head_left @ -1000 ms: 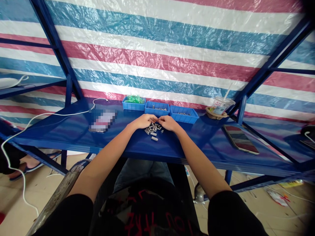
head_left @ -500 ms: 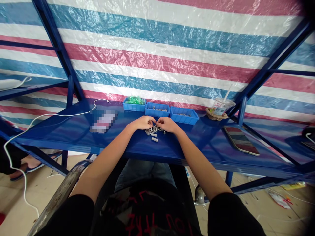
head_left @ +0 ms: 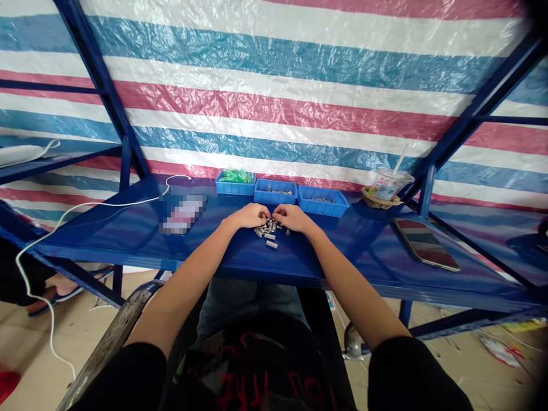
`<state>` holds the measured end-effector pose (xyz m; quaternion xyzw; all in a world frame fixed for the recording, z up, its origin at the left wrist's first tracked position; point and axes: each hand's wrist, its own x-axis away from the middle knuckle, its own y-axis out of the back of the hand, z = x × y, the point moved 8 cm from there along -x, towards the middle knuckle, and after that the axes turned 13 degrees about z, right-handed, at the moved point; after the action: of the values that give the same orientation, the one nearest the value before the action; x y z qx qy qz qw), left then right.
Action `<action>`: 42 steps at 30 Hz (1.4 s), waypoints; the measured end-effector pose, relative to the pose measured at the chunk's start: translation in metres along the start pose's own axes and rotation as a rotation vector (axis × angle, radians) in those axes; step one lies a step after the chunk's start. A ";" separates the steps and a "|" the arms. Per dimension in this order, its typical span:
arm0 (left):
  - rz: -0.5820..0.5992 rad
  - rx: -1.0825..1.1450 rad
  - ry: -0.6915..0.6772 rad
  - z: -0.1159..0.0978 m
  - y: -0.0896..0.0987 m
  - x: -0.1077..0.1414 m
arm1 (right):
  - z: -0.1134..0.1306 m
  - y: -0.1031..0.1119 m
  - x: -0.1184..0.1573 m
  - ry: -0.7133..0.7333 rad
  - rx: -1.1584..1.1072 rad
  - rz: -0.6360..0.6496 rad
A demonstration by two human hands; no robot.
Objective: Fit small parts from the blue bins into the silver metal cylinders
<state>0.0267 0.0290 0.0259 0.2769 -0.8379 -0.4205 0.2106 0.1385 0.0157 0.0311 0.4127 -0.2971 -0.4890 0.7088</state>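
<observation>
My left hand (head_left: 252, 215) and my right hand (head_left: 291, 217) meet over a small pile of silver metal cylinders (head_left: 271, 226) on the blue table. The fingers of both hands are curled, fingertips close together at the back of the pile. What they pinch, if anything, is too small and hidden to make out. One loose metal cylinder (head_left: 271, 244) lies in front of the pile, nearest me. Just behind my hands stand a middle blue bin (head_left: 275, 197) with small metal parts and a right blue bin (head_left: 323, 207) with more small parts.
A left blue bin (head_left: 234, 187) holds green plastic pieces. To the left lie a blurred-out phone-like object (head_left: 183, 214) and a white cable (head_left: 107, 204). On the right are a drink cup (head_left: 387, 185) in a cardboard holder and a phone (head_left: 426, 244). Blue posts (head_left: 428, 191) flank the table.
The view has shifted slightly. My hands stay at the pile, fingertips marginally further apart than before, and the metal cylinders look nearly unchanged.
</observation>
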 end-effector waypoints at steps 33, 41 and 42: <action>-0.510 -0.030 -0.056 -0.005 0.019 0.004 | 0.016 0.002 -0.002 0.103 0.040 -0.152; -0.449 0.005 -0.054 -0.009 0.020 0.005 | 0.015 0.014 0.000 0.125 -0.019 -0.258; -0.445 -0.007 -0.056 -0.010 0.021 0.005 | 0.015 0.015 0.000 0.134 -0.021 -0.266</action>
<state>0.0226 0.0299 0.0496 0.4425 -0.7602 -0.4671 0.0904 0.1328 0.0136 0.0518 0.4725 -0.1866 -0.5531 0.6603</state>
